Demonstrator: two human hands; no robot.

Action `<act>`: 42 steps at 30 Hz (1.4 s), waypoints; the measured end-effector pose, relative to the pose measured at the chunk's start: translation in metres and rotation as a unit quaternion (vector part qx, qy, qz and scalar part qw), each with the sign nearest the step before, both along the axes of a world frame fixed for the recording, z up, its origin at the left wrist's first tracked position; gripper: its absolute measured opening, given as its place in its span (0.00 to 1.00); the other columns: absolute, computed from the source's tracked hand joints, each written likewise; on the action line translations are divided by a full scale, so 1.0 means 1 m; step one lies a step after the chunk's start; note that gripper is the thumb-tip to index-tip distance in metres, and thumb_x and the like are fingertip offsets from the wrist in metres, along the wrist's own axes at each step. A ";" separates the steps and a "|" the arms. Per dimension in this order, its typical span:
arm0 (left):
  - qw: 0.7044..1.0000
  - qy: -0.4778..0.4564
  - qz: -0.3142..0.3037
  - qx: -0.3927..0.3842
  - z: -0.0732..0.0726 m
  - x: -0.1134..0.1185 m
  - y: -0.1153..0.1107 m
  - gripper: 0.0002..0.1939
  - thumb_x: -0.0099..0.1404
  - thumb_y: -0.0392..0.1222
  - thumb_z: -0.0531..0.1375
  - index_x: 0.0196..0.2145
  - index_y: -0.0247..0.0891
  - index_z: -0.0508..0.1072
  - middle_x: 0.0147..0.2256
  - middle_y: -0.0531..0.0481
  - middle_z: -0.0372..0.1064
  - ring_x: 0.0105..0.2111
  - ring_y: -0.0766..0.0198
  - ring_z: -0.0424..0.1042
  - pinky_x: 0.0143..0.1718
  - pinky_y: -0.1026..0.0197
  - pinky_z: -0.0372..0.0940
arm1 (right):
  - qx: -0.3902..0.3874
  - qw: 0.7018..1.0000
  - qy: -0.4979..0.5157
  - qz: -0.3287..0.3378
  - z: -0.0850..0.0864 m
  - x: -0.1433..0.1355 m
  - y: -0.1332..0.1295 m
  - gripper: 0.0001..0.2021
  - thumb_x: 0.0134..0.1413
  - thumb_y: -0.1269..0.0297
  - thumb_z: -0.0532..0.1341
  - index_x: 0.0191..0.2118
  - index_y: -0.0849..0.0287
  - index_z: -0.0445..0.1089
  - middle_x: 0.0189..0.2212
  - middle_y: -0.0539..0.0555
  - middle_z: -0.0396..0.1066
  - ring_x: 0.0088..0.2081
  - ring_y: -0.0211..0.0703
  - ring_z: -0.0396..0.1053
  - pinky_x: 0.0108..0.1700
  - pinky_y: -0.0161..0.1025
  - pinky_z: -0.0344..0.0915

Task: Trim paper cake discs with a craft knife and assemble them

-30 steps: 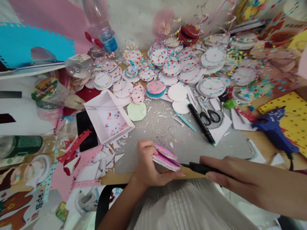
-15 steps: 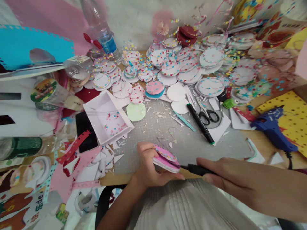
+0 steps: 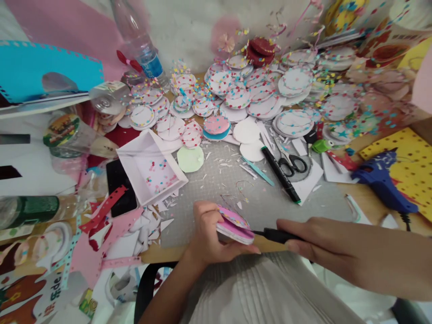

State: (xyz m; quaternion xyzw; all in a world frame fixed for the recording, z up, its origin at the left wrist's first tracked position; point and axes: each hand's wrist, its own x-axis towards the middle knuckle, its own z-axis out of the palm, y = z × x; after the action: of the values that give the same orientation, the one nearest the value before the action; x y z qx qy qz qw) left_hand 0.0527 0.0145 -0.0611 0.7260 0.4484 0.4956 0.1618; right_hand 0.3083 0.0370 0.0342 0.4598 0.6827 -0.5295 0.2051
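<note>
Near the front edge of the desk, my left hand (image 3: 208, 234) is closed round a pink layered disc (image 3: 232, 228), thumb underneath and fingers at its left side. The disc is held tilted, with coloured dots along its smaller top layer and a white lower edge. From the right, my right hand (image 3: 324, 245) grips a slim black-handled tool (image 3: 278, 235). Its thin dark tip reaches the disc's right edge, by the gap between layers; whether it touches cannot be made out. Beyond my hands lies the grey cutting mat (image 3: 209, 193), strewn with paper scraps.
A black marker (image 3: 281, 175), scissors (image 3: 292, 163) and a teal strip (image 3: 258, 171) lie on the mat. A white box (image 3: 151, 162) with confetti stands left, a blue glue gun (image 3: 384, 180) right. Several decorated white discs (image 3: 293, 122) crowd the back. A bottle (image 3: 145, 54) stands behind.
My right hand and the black-handled tool have risen very slightly. The left hand keeps its hold on the pink disc, and the view has shifted a little.
</note>
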 end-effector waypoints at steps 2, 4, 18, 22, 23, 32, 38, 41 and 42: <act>1.000 -0.012 0.006 -0.004 0.000 -0.001 0.000 0.38 0.39 0.68 0.70 0.39 0.40 0.65 0.31 0.50 0.62 0.33 0.59 0.63 0.31 0.58 0.62 | -0.009 1.000 -0.018 0.002 0.001 0.002 0.001 0.29 0.59 0.36 0.39 0.59 0.33 0.62 0.41 0.53 0.75 0.45 0.58 0.74 0.45 0.52 0.70; 1.000 -0.020 0.010 -0.003 0.000 -0.002 0.000 0.37 0.40 0.68 0.70 0.38 0.41 0.65 0.31 0.51 0.61 0.32 0.60 0.63 0.30 0.59 0.62 | -0.016 0.999 -0.030 0.003 0.002 0.003 0.002 0.29 0.58 0.35 0.38 0.59 0.31 0.61 0.41 0.53 0.75 0.45 0.58 0.74 0.46 0.55 0.70; 1.000 -0.006 0.017 0.011 0.001 -0.001 0.001 0.34 0.46 0.69 0.67 0.38 0.41 0.63 0.31 0.51 0.59 0.32 0.60 0.62 0.31 0.58 0.61 | 0.028 0.999 -0.028 0.022 0.006 -0.002 -0.006 0.28 0.61 0.37 0.40 0.58 0.36 0.65 0.50 0.50 0.75 0.47 0.59 0.74 0.43 0.52 0.71; 0.999 -0.033 0.023 -0.010 -0.003 -0.003 0.001 0.38 0.39 0.68 0.70 0.37 0.41 0.64 0.32 0.51 0.59 0.32 0.60 0.62 0.31 0.58 0.59 | 0.033 0.999 0.012 0.001 0.005 -0.009 -0.005 0.27 0.62 0.40 0.42 0.55 0.43 0.68 0.43 0.53 0.78 0.43 0.55 0.76 0.40 0.45 0.69; 0.999 -0.040 0.023 -0.016 -0.004 -0.004 0.001 0.38 0.38 0.69 0.70 0.37 0.41 0.64 0.32 0.51 0.58 0.32 0.60 0.62 0.32 0.58 0.59 | 0.031 0.999 0.024 -0.005 0.004 -0.011 -0.004 0.26 0.63 0.41 0.43 0.53 0.44 0.69 0.41 0.53 0.78 0.42 0.54 0.76 0.40 0.44 0.69; 0.983 -0.138 0.028 -0.121 -0.006 -0.019 0.004 0.30 0.52 0.65 0.65 0.40 0.42 0.61 0.37 0.49 0.57 0.36 0.59 0.61 0.37 0.57 0.60 | 0.056 0.994 0.088 -0.017 -0.017 -0.030 -0.006 0.27 0.67 0.44 0.40 0.51 0.55 0.67 0.42 0.60 0.76 0.42 0.52 0.74 0.40 0.44 0.67; 0.936 -0.254 0.077 -0.233 0.003 -0.022 -0.004 0.23 0.57 0.55 0.64 0.43 0.41 0.63 0.40 0.48 0.61 0.39 0.60 0.65 0.41 0.59 0.63 | 0.107 0.986 0.121 -0.039 -0.034 -0.042 -0.007 0.25 0.68 0.47 0.41 0.52 0.59 0.65 0.36 0.59 0.75 0.39 0.50 0.74 0.42 0.44 0.67; 0.867 -0.358 0.112 -0.329 0.007 -0.021 -0.006 0.22 0.58 0.59 0.61 0.41 0.41 0.65 0.37 0.49 0.64 0.36 0.60 0.69 0.38 0.58 0.66 | 0.126 0.981 0.133 -0.062 -0.037 -0.047 -0.007 0.23 0.68 0.48 0.42 0.50 0.58 0.66 0.35 0.57 0.75 0.38 0.49 0.74 0.41 0.42 0.67; 0.841 -0.391 0.108 -0.359 0.009 -0.019 -0.007 0.23 0.58 0.61 0.61 0.40 0.41 0.65 0.36 0.49 0.65 0.36 0.60 0.70 0.37 0.58 0.66 | 0.125 0.980 0.139 -0.067 -0.037 -0.048 -0.007 0.23 0.68 0.48 0.43 0.50 0.57 0.66 0.36 0.57 0.76 0.39 0.49 0.74 0.40 0.42 0.67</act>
State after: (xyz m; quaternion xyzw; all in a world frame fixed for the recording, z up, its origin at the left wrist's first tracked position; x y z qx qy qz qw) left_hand 0.0332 0.0078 -0.0526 0.3102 0.5702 0.5567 0.5185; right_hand 0.2603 0.0295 -0.0032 0.4485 0.7329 -0.5113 0.0128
